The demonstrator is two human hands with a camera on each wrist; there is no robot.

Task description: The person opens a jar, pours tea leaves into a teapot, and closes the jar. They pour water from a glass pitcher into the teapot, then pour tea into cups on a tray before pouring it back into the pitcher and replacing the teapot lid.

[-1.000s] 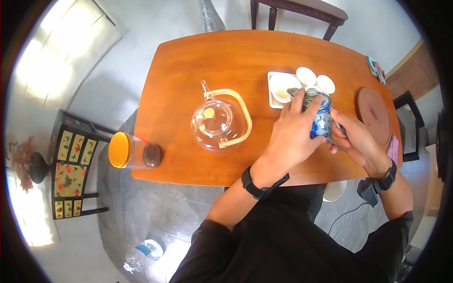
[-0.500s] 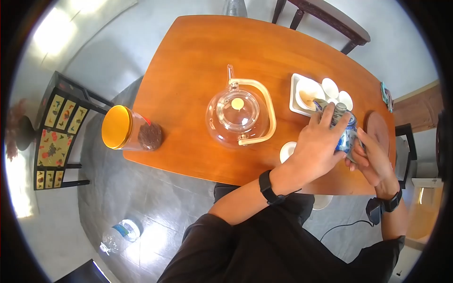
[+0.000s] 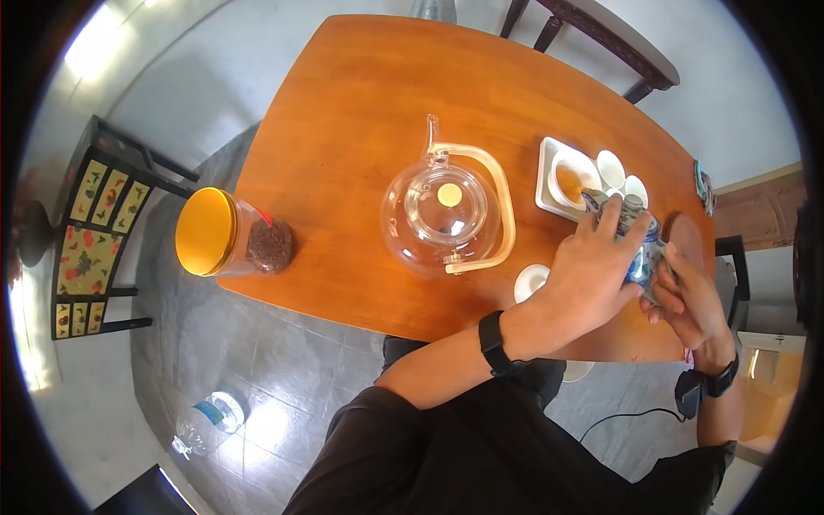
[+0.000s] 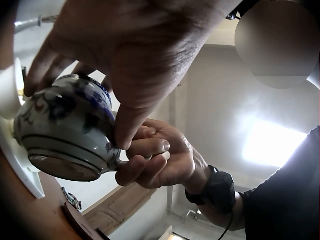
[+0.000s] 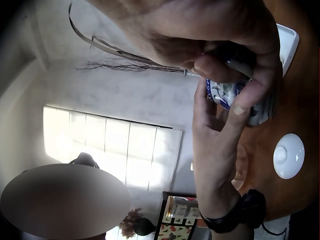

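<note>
My right hand (image 3: 691,296) holds a blue-and-white porcelain teapot (image 4: 65,120) by its handle, fingers curled. Across the top and side of the pot lies my left hand (image 3: 584,275), its thumb against the lower body and its fingers spread around the lid. The teapot is tilted, its spout close over a white bowl (image 3: 585,166). Amber liquid (image 3: 568,183) shows in that bowl, which sits in a white tray (image 3: 542,176). Small white cups (image 3: 610,166) stand just beyond the pot. Near my left forearm rests a white lid (image 5: 289,156) with a round knob.
A glass kettle (image 3: 442,219) with a pale handle stands mid-table. At the left edge is a clear jar (image 3: 245,240) with a yellow lid and dark contents. A round brown board (image 3: 684,239) lies on the right, a folded cloth (image 3: 704,186) behind it. A plastic bottle (image 3: 206,425) lies on the floor.
The head view has shifted, bringing the white lid into sight beside my left forearm. More amber liquid shows in the bowl. Both hands keep hold of the tilted teapot.
</note>
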